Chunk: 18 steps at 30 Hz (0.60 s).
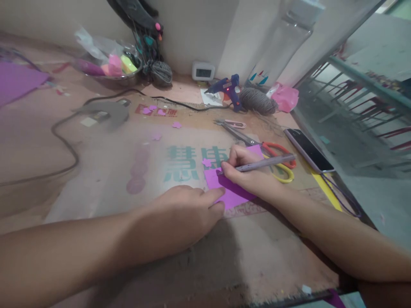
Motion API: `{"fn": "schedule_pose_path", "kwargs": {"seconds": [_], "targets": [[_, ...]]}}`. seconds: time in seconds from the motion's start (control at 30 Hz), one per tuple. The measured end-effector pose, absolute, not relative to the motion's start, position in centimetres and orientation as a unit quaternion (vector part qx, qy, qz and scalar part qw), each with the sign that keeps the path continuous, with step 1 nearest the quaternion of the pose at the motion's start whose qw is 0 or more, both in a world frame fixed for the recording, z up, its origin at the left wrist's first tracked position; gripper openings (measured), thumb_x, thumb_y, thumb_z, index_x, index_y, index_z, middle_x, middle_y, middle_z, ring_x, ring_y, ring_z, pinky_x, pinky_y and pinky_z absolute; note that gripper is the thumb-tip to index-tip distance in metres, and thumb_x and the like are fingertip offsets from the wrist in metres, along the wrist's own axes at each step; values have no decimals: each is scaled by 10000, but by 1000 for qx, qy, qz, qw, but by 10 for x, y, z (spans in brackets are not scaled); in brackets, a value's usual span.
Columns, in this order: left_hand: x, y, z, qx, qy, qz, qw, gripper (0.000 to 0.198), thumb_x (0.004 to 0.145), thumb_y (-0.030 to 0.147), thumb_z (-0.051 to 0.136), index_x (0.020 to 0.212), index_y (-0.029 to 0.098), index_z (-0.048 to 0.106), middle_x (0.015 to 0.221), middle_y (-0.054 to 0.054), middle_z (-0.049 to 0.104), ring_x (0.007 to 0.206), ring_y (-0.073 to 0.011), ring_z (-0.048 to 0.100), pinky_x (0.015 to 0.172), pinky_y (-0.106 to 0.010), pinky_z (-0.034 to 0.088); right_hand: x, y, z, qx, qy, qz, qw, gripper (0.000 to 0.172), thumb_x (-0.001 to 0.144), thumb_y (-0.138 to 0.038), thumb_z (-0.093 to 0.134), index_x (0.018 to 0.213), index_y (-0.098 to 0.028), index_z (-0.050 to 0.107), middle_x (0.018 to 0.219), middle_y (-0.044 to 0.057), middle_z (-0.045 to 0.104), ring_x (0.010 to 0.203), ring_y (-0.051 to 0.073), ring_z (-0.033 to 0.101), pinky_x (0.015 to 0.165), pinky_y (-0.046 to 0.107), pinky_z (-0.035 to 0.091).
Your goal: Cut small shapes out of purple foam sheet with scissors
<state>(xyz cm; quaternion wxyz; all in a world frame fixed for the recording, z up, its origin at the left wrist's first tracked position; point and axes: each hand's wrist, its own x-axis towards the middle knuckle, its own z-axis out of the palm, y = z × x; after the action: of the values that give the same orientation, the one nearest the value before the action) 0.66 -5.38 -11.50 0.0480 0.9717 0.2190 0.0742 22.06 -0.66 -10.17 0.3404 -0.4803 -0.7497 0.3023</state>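
A purple sheet of paper (236,194) lies on the covered table, tilted, its far corner showing past my right hand. My right hand (242,164) is closed around a greyish-purple pen (266,163), whose tip meets the sheet near its left side. With its thumb and forefinger, my left hand (192,211) holds down the sheet's near left edge; its other fingers are curled underneath and partly hidden. A small purple flower cutout (207,162) sits at the sheet's upper left edge. Scissors (240,134) with red and yellow handles lie just beyond my right hand.
Several flower cutouts (176,125) lie farther back. A blue glue gun (229,90), grey yarn (258,101), a small white digital display (203,71) and a metal bowl (112,79) stand near the wall. A phone (308,149) rests at the right table edge. A cable (75,149) crosses the left side.
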Motion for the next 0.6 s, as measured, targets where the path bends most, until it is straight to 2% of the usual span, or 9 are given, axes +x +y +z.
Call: {"fn": "schedule_pose_path", "kwargs": {"seconds": [0.5,0.6], "targets": [[7,-58,-117,976,205,69,4,206,943,186,512,1100,193,645,1322,-101,632,751,-191,630,509,-371,364,220,-7,-102,-480,-748,313,335,293,826,-213,621,651,-241,387,550,-82,397,491,95,350,465,246,254],[7,-59,-117,971,223,85,33,202,954,184,509,1106,200,642,1321,-88,638,743,-185,631,542,-363,382,222,-9,-97,-491,-712,337,372,292,882,-264,611,677,-243,404,554,-74,430,496,105,392,479,251,294]]}}
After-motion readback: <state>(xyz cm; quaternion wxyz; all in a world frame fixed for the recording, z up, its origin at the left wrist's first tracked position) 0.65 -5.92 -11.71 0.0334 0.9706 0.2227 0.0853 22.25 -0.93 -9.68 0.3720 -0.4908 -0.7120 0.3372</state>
